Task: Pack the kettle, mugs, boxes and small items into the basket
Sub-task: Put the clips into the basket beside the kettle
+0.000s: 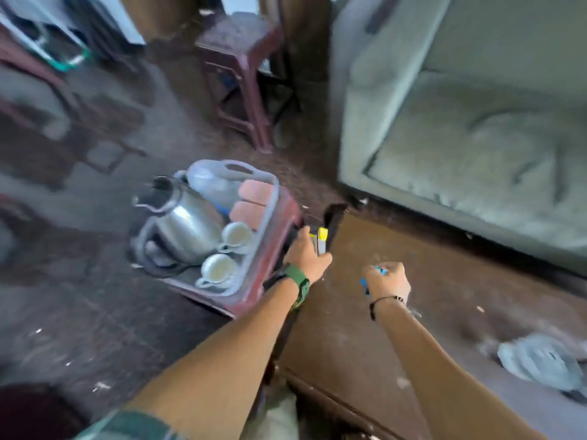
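A pale plastic basket rests on a low red stool at centre left. Inside it stand a steel kettle, two white mugs, and two orange-pink boxes. My left hand, with a green watch on the wrist, is shut on a small yellow and white box just right of the basket. Over the brown table, my right hand is closed around a small blue item. The view is blurred.
A grey-green sofa fills the right side behind the table. A dark red stool stands on the floor at the back. A grey crumpled thing lies on the table at lower right. A dark object stands at the table's far corner.
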Demonstrator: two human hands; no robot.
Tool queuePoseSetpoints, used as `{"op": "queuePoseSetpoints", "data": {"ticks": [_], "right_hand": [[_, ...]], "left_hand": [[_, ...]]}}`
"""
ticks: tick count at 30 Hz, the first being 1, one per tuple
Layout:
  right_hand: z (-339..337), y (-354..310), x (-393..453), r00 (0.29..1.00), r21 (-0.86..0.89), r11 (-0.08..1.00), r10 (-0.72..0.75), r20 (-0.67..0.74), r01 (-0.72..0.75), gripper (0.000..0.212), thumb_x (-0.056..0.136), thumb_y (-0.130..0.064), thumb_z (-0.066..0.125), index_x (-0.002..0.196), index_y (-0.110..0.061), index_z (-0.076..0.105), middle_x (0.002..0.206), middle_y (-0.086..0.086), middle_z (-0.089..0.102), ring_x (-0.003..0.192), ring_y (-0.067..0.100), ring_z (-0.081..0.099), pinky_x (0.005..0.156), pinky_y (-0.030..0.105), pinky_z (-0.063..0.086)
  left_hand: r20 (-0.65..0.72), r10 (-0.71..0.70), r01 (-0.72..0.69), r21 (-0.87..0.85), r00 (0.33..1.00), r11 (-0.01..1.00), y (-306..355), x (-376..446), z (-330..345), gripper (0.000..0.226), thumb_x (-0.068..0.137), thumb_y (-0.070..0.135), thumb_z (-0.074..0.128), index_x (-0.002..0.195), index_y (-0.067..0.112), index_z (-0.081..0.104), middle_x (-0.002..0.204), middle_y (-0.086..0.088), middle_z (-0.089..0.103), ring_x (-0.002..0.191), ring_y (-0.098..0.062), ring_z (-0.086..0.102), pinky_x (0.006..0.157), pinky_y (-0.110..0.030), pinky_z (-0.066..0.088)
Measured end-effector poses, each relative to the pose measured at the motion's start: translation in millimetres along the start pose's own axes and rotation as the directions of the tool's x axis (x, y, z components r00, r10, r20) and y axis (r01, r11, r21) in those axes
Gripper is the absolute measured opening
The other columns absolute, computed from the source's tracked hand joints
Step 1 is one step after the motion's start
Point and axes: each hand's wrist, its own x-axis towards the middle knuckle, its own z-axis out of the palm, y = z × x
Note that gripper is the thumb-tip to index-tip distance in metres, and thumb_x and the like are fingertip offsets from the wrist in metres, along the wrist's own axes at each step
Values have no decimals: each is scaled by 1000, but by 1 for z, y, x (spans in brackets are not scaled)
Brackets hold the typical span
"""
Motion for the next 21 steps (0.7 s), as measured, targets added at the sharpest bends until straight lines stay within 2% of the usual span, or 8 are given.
{"op": "queuePoseSetpoints", "data": {"ticks": [3, 6, 11, 14, 16, 18, 21], "right_hand": [[53, -68, -29, 986, -49, 987, -147, 73, 151, 28, 76, -19, 60, 102, -11, 56, 105, 16, 65, 94, 33, 65, 88, 42, 53], [97, -124, -50, 950, -112, 949, -278, 139, 294, 31, 77, -23, 62, 104, -8, 59, 108, 16, 66, 100, 32, 62, 89, 35, 50], [160, -191, -65, 898, -180, 883, -407, 166, 433, 30, 78, -19, 58, 106, -9, 58, 109, 16, 65, 102, 32, 60, 86, 34, 48], [198, -218, -63, 870, -250, 837, -439, 225, 487, 32, 78, -21, 58, 107, -7, 58, 109, 17, 65, 101, 33, 60, 82, 32, 48], [224, -229, -57, 851, -282, 808, -450, 271, 517, 32, 78, -23, 57, 107, -8, 58, 107, 16, 65, 97, 32, 61, 79, 31, 48], [249, -232, -50, 837, -292, 793, -450, 311, 535, 30, 79, -23, 58, 106, -10, 57, 108, 15, 63, 95, 31, 61, 81, 34, 50], [284, -230, -37, 813, -353, 744, -434, 389, 567, 26, 79, -22, 58, 103, -12, 58, 108, 14, 64, 98, 31, 61, 84, 37, 52]], "left_hand": [[-117, 39, -30, 79, 992, 996, -14, 20, -96, 57, 82, 22, 60, 132, 8, 36, 124, -16, 55, 115, -34, 54, 88, -35, 44], [-161, 88, -64, 148, 983, 987, -29, 40, -172, 57, 84, 20, 61, 133, 5, 36, 126, -17, 56, 117, -35, 55, 90, -38, 45], [-218, 162, -111, 227, 962, 968, -42, 88, -252, 66, 81, 20, 61, 138, 7, 30, 124, -20, 58, 113, -37, 58, 89, -39, 47], [-193, 192, -133, 280, 962, 951, -49, 125, -282, 67, 82, 22, 62, 139, 8, 28, 126, -20, 55, 113, -38, 56, 90, -40, 46], [-172, 179, -124, 288, 969, 950, -54, 151, -297, 67, 82, 20, 60, 139, 8, 27, 125, -20, 55, 110, -38, 57, 85, -39, 45], [-107, 149, -111, 300, 983, 947, -62, 175, -304, 65, 83, 17, 58, 139, 7, 25, 122, -21, 56, 95, -36, 59, 74, -36, 46], [66, 127, -143, 392, 990, 909, -77, 212, -301, 63, 86, 15, 58, 138, 5, 25, 122, -22, 55, 75, -29, 55, 65, -37, 51]]}}
